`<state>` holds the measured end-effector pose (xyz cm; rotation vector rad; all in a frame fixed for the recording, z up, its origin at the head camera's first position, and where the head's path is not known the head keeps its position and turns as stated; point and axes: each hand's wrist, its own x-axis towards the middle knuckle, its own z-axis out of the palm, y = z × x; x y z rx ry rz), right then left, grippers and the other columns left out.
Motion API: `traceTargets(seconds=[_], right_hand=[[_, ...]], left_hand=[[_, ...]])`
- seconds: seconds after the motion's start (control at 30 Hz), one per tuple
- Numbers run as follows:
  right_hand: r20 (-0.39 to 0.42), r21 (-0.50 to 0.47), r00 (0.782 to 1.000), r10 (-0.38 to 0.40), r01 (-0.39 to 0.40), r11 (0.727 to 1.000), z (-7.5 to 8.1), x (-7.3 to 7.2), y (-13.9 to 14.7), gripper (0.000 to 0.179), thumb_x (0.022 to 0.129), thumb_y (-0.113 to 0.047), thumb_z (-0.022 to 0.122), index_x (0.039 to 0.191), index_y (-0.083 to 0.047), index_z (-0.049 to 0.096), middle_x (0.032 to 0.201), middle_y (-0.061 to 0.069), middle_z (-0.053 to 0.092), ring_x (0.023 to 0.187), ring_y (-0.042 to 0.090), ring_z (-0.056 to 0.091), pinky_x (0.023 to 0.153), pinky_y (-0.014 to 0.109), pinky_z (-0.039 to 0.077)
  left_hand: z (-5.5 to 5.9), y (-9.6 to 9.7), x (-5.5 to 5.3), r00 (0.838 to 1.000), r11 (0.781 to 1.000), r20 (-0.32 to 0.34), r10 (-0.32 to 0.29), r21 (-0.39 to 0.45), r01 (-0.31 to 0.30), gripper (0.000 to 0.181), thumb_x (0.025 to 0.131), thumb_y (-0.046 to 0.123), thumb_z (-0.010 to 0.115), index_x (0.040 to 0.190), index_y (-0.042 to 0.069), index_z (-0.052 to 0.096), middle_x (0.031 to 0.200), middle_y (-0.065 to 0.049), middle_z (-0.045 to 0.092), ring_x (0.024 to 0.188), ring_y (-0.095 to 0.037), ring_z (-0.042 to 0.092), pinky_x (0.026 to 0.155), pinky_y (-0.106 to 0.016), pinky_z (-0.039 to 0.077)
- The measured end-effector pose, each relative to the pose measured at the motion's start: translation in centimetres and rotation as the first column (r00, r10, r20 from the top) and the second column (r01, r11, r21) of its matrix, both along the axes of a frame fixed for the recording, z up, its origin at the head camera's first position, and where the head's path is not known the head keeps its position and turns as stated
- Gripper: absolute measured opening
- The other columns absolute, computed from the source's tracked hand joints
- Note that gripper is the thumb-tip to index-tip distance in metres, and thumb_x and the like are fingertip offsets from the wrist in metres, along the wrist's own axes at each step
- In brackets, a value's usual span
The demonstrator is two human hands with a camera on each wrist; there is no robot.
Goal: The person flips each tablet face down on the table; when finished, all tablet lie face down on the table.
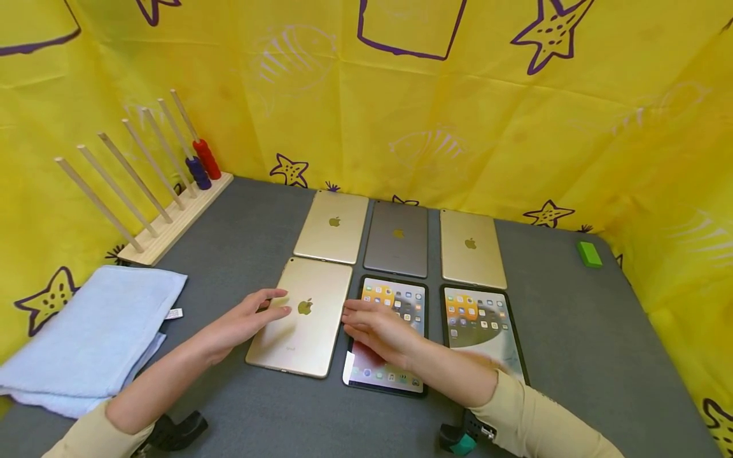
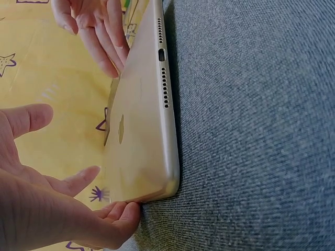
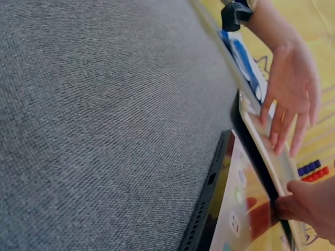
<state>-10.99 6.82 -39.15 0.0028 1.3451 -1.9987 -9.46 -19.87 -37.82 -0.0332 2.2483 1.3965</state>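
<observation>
A gold tablet lies screen down at the front left of a group of tablets, its apple logo facing up. My left hand is at its left side, with some fingertips touching the edge and the thumb and a finger extended over the back. Across from it my right hand holds its fingertips against the right edge. That hand reaches over a lit tablet and covers part of its screen. In the left wrist view the gold tablet lies close over the grey cloth, between both hands.
Another lit tablet sits at the right, partly behind my right forearm. Behind are two gold tablets and a grey tablet, backs up. A peg rack, a folded blue towel and a green block stand around.
</observation>
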Motion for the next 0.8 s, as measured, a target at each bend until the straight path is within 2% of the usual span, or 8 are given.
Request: traceTargets(seconds=[0.33, 0.47, 0.53, 0.6, 0.67, 0.73, 0.8], right_hand=[[-0.02, 0.018, 1.0, 0.003, -0.003, 1.0, -0.4, 0.3, 0.5, 0.06, 0.094, 0.003, 0.047, 0.148, 0.012, 0.021, 0.154, 0.029, 0.021, 0.139, 0.04, 0.032, 0.112, 0.043, 0.028], [-0.029, 0.029, 0.999, 0.018, -0.017, 0.999, -0.7, 0.2, 0.9, 0.06, 0.095, 0.002, 0.048, 0.149, 0.01, 0.024, 0.154, 0.027, 0.025, 0.138, 0.038, 0.034, 0.112, 0.042, 0.029], [-0.037, 0.045, 0.999, 0.015, -0.013, 0.999, -0.7, 0.1, 1.2, 0.056, 0.095, 0.001, 0.048, 0.147, 0.009, 0.029, 0.153, 0.025, 0.03, 0.136, 0.037, 0.039, 0.11, 0.041, 0.033], [-0.057, 0.061, 0.998, 0.005, -0.002, 0.998, -0.5, -0.1, 1.7, 0.052, 0.096, 0.0, 0.048, 0.146, 0.008, 0.035, 0.15, 0.024, 0.036, 0.131, 0.035, 0.046, 0.107, 0.038, 0.038], [-0.074, 0.068, 0.997, -0.018, 0.023, 0.997, -0.3, -0.3, 2.3, 0.047, 0.097, 0.0, 0.047, 0.143, 0.008, 0.04, 0.146, 0.023, 0.042, 0.124, 0.031, 0.053, 0.103, 0.036, 0.043], [-0.102, 0.082, 0.994, -0.047, 0.056, 0.995, -0.1, -0.6, 3.1, 0.044, 0.098, -0.002, 0.048, 0.14, 0.007, 0.045, 0.142, 0.022, 0.048, 0.117, 0.027, 0.058, 0.1, 0.034, 0.046], [-0.123, 0.102, 0.989, -0.086, 0.099, 0.99, 0.1, -0.8, 4.1, 0.041, 0.098, -0.004, 0.05, 0.138, 0.006, 0.049, 0.138, 0.019, 0.052, 0.112, 0.024, 0.06, 0.098, 0.034, 0.047]], left_hand=[[-0.1, 0.3, 0.1, 1.0, 1.0, -0.013, 0.003, 0.021, -0.003, 0.07, 0.095, 0.04, 0.06, 0.148, 0.003, 0.032, 0.153, -0.027, 0.015, 0.14, -0.044, 0.013, 0.109, -0.062, 0.018], [-0.3, 1.1, 0.1, 0.994, 0.999, -0.101, 0.047, -0.009, -0.049, 0.067, 0.094, 0.037, 0.061, 0.147, 0.004, 0.035, 0.154, -0.025, 0.014, 0.14, -0.045, 0.009, 0.107, -0.064, 0.016], [-0.4, 1.7, 0.1, 0.985, 0.997, -0.158, 0.073, 0.016, -0.071, 0.062, 0.095, 0.034, 0.062, 0.145, 0.005, 0.039, 0.154, -0.023, 0.017, 0.14, -0.044, 0.012, 0.108, -0.062, 0.018], [-0.3, 2.4, 0.0, 0.977, 0.995, -0.194, 0.09, 0.059, -0.08, 0.056, 0.096, 0.03, 0.061, 0.143, 0.006, 0.043, 0.153, -0.02, 0.024, 0.14, -0.04, 0.019, 0.108, -0.059, 0.022], [-0.2, 3.2, -0.2, 0.976, 0.986, -0.193, 0.101, 0.152, -0.072, 0.05, 0.097, 0.025, 0.06, 0.141, 0.004, 0.046, 0.15, -0.019, 0.033, 0.137, -0.036, 0.03, 0.108, -0.054, 0.028], [-0.2, 4.2, -0.3, 0.98, 0.968, -0.162, 0.111, 0.242, -0.07, 0.047, 0.098, 0.021, 0.059, 0.139, 0.002, 0.047, 0.146, -0.019, 0.041, 0.132, -0.034, 0.039, 0.105, -0.049, 0.034], [-0.3, 5.2, -0.5, 0.984, 0.939, -0.125, 0.124, 0.336, -0.076, 0.046, 0.098, 0.016, 0.057, 0.138, -0.002, 0.047, 0.143, -0.02, 0.045, 0.13, -0.032, 0.043, 0.104, -0.043, 0.039]])
